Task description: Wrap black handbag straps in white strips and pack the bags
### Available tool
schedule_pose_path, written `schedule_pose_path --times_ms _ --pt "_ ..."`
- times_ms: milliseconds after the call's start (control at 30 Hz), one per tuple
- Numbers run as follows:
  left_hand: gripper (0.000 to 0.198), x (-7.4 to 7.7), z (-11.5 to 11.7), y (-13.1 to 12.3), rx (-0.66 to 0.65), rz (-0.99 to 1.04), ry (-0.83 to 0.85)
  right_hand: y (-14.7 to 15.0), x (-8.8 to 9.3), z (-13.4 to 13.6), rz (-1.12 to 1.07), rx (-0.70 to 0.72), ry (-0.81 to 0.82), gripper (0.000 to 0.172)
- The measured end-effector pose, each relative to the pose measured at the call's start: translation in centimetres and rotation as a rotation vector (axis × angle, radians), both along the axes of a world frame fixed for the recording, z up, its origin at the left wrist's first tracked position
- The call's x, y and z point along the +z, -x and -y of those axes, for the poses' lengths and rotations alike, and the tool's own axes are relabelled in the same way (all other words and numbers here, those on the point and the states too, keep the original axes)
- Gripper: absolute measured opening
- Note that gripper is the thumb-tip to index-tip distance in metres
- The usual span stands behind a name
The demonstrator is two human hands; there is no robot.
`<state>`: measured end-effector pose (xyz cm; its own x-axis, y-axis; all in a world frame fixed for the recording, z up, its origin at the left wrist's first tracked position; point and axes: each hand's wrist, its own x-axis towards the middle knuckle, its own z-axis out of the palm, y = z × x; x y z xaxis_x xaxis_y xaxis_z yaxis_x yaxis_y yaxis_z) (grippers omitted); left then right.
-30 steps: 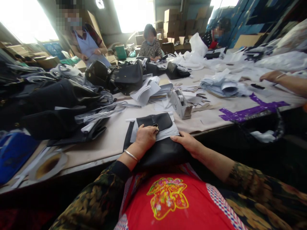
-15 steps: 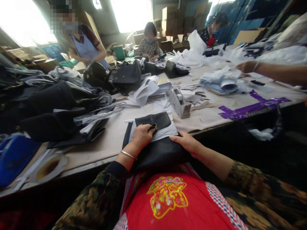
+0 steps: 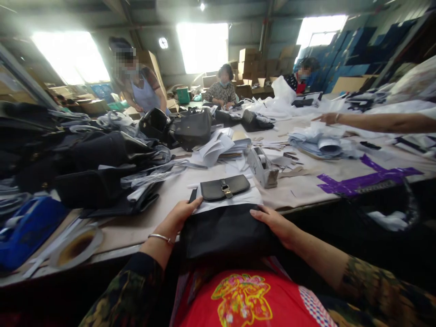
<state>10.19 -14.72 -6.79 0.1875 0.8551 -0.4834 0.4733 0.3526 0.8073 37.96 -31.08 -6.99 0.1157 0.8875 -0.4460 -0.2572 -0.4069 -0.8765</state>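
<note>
A black bag (image 3: pixel 226 229) lies across the table's front edge, its lower part toward my body. Its flap with a buckle (image 3: pixel 225 187) rests on white paper (image 3: pixel 235 202) at the far end. My left hand (image 3: pixel 182 213) grips the bag's left side, thumb on top and fingers hidden beneath. At the right side my right hand (image 3: pixel 274 222) holds the bag the same way, its thumb on the black surface. Just beyond the bag stands a grey tape dispenser (image 3: pixel 264 168).
Black bags (image 3: pixel 102 154) are heaped at left, near a blue tape dispenser (image 3: pixel 32 231) and a tape roll (image 3: pixel 76 247). Paper sheets (image 3: pixel 218 145) lie mid-table. Purple tape (image 3: pixel 371 177) marks the right edge. A co-worker's arm (image 3: pixel 374 122) reaches in from the right; other people work across the table.
My left hand has left the buckle and moved to the bag's left side. The buckle strap now lies flat over the flap. My right hand stays at the right side. The view has tilted up.
</note>
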Motion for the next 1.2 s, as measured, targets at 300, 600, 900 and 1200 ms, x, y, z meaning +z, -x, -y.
schedule_pose_path --times_ms 300,600,900,1200 --pt "0.063 -0.5 -0.5 0.7 -0.104 0.223 0.157 -1.9 1.6 0.1 -0.024 -0.007 0.083 0.050" --pt "0.057 -0.2 -0.7 0.5 -0.098 0.074 0.034 -3.8 6.5 -11.4 1.061 -0.029 -0.462 0.065" --pt "0.055 -0.1 -0.7 0.8 -0.165 -0.268 -0.270 1.4 8.9 -23.7 1.435 0.709 -0.384 0.048" --pt "0.064 -1.5 -0.2 1.3 -0.155 -0.244 -0.325 -0.8 4.9 -14.6 1.085 0.786 -0.651 0.033"
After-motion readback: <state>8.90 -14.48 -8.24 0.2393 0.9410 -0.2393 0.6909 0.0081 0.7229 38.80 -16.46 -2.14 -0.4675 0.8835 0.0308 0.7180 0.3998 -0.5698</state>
